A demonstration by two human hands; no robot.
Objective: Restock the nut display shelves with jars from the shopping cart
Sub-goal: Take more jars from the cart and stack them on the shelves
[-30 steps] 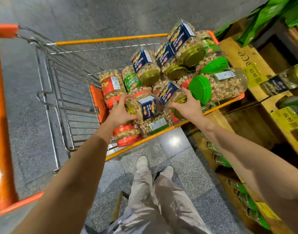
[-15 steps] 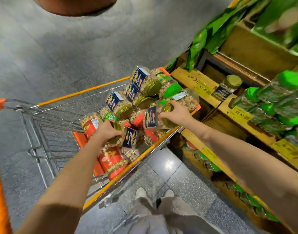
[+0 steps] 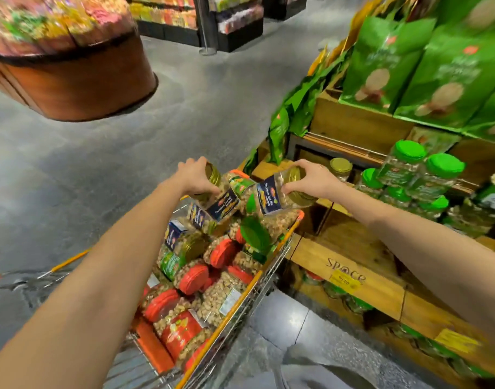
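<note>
Our left hand (image 3: 197, 175) and right hand (image 3: 310, 179) each clasp a gold-lidded jar by its lid, left jar (image 3: 222, 204) and right jar (image 3: 268, 197) tilted above the cart (image 3: 251, 287). We judge the shelf (image 3: 350, 245), middle right of frame, lies nearer our right hand.

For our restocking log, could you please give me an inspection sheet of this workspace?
Surface: grey speckled floor; wooden display shelf at right.
Job's things: orange-rimmed wire shopping cart piled with nut jars; gold-lidded clear jar standing on the shelf.
Clutter: red-lidded jars in the cart; green-lidded jars stacked on the shelf.
Hands: left hand grips the left blue-labelled, gold-lidded jar; right hand grips the right blue-labelled, gold-lidded jar.
Cables: nothing seen.
Surroundings: green snack bags above the shelf; round wooden display bin at left.
</note>
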